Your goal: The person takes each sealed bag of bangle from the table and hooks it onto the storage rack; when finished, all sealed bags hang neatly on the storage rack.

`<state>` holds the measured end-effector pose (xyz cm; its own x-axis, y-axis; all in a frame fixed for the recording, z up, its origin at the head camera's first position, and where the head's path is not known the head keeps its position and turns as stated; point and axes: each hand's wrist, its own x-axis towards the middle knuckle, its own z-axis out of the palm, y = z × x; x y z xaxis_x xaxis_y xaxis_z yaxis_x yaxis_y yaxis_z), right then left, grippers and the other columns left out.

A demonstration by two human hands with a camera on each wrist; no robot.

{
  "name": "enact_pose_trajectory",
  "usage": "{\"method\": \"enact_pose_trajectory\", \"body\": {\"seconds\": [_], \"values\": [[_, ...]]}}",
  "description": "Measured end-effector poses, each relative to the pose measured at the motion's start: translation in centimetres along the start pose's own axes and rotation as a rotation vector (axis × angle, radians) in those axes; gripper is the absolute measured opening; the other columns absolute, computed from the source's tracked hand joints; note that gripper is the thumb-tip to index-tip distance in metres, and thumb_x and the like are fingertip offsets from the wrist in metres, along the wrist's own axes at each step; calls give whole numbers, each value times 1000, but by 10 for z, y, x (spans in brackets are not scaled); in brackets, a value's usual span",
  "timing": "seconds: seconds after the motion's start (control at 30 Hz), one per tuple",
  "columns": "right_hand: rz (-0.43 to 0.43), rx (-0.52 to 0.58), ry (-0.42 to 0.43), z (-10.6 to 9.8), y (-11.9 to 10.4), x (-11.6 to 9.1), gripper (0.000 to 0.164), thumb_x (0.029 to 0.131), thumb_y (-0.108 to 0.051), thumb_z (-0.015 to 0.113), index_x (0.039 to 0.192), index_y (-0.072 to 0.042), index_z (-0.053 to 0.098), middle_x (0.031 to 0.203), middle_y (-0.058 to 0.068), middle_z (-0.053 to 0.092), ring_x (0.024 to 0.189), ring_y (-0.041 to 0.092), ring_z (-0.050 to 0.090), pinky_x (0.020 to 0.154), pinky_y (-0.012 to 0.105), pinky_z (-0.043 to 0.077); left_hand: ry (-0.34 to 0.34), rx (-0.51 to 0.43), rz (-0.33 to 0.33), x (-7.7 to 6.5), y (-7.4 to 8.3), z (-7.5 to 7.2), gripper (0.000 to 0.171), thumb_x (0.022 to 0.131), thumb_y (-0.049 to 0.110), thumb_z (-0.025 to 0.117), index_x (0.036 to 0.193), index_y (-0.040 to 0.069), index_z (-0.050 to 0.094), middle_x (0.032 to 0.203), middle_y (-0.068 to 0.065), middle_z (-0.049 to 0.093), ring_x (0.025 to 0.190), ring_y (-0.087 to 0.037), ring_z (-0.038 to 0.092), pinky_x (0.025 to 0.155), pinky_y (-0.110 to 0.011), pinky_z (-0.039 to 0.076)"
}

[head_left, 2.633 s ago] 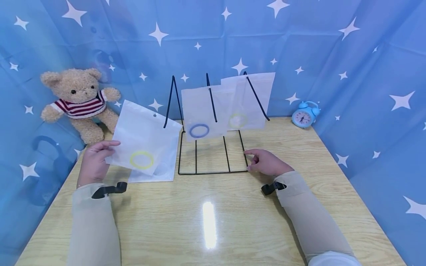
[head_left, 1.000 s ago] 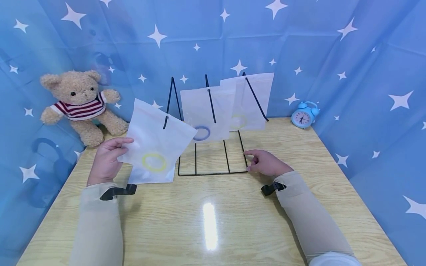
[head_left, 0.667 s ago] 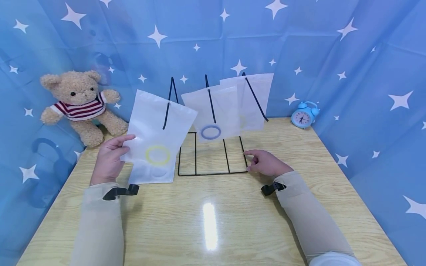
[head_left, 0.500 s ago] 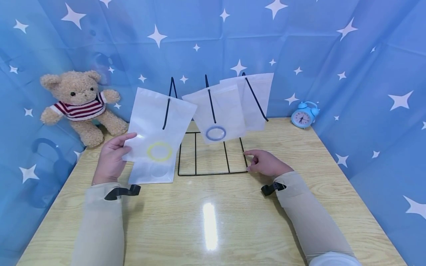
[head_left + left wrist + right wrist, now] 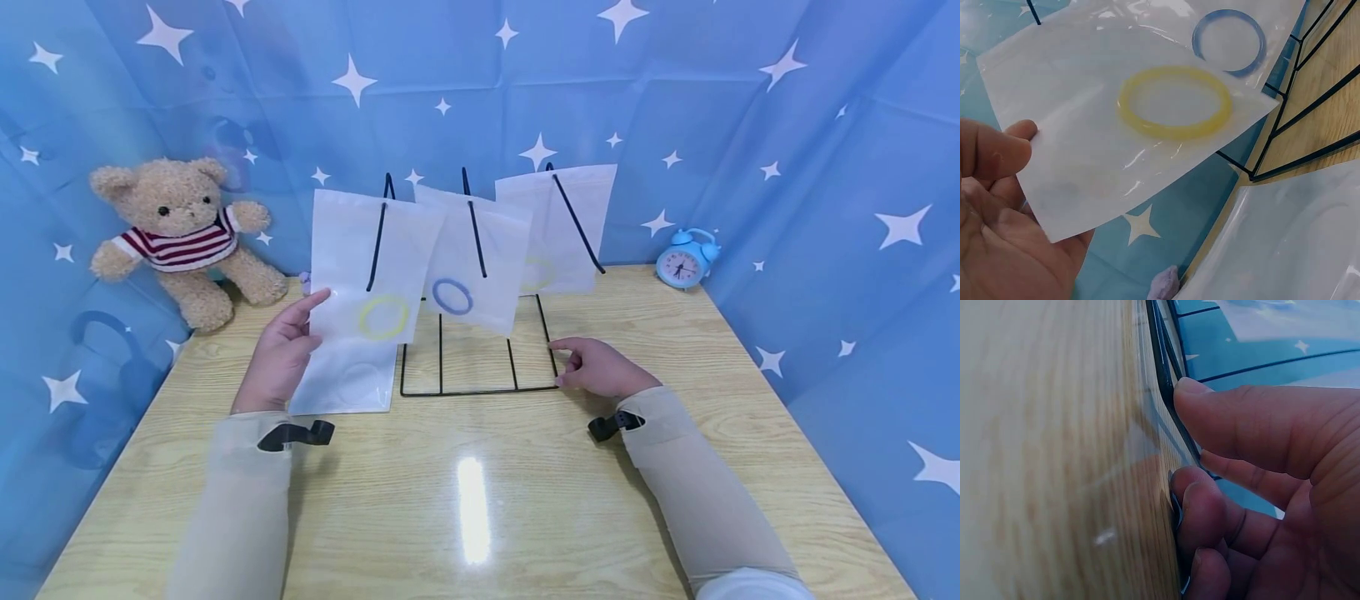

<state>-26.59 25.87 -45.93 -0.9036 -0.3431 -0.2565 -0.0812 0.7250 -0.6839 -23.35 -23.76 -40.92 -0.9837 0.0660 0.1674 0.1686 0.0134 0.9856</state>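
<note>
My left hand [image 5: 277, 358] pinches the left edge of a translucent white bag [image 5: 352, 242] with a yellow ring [image 5: 1175, 103] showing in it. The bag hangs on the left hook of a black wire rack [image 5: 477, 392], near the upper part of the hook. On the middle hook hangs a similar bag [image 5: 487, 242] with a blue-purple ring [image 5: 453, 296]. A third bag [image 5: 573, 217] hangs on the right hook, its pale yellow ring partly covered. At the rack's right base wire, my right hand [image 5: 600, 367] holds on with thumb and fingers [image 5: 1210, 419].
Another white bag [image 5: 345, 383] lies flat on the wooden table [image 5: 585, 517], left of the rack base. A teddy bear [image 5: 187, 242] sits at the back left, with a small purple thing [image 5: 1164, 284] nearby. A blue alarm clock [image 5: 682, 260] stands at the back right.
My left hand has moved right and slightly up. Its bag has slid back along the left hook and hangs straighter. The middle bag has swung about; my right hand stays put.
</note>
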Motion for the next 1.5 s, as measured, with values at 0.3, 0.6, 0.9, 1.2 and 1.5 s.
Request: {"method": "enact_pose_trajectory", "body": {"seconds": [0.3, 0.6, 0.9, 1.2, 1.5], "values": [[4, 12, -5, 0, 2, 1, 67, 96, -19, 78, 157, -15, 51, 86, 7, 62, 67, 22, 51, 61, 35, 45, -94, 5, 59, 2, -4, 3, 74, 95, -20, 38, 164, 4, 35, 176, -8, 21, 165, -23, 4, 135, -41, 6], [4, 13, -3, 0, 1, 0, 66, 96, -18, 78, 157, -15, 51, 88, 7, 62, 68, 22, 51, 61, 35, 45, 4, 153, -53, 5, -14, -7, 70, 100, -13, 41, 165, 11, 36, 175, -5, 28, 162, -32, 22, 131, -61, 16], [3, 15, -5, 0, 0, -1, 66, 97, -19, 77, 157, -14, 51, 88, 7, 63, 69, 22, 52, 61, 35, 45, 8, 354, -192, 6, -34, -31, 55, 110, 12, 50, 164, 9, 38, 169, -14, 37, 148, -38, 42, 122, -57, 35], [-1, 5, -7, 0, 1, -1, 66, 97, -19, 77, 157, -14, 51, 86, 7, 62, 67, 22, 50, 62, 35, 44, -118, 624, -388, 7, -47, -45, 77, 106, 39, 62, 169, 13, 27, 170, -24, 29, 151, -49, 34, 116, -69, 38], [3, -1, -5, 0, 2, 1, 67, 97, -20, 78, 157, -15, 51, 87, 6, 62, 68, 21, 51, 60, 34, 44, -172, 704, -437, 9, -54, -47, 89, 101, 40, 70, 169, 8, 22, 171, -25, 27, 155, -50, 28, 123, -69, 28]]}}
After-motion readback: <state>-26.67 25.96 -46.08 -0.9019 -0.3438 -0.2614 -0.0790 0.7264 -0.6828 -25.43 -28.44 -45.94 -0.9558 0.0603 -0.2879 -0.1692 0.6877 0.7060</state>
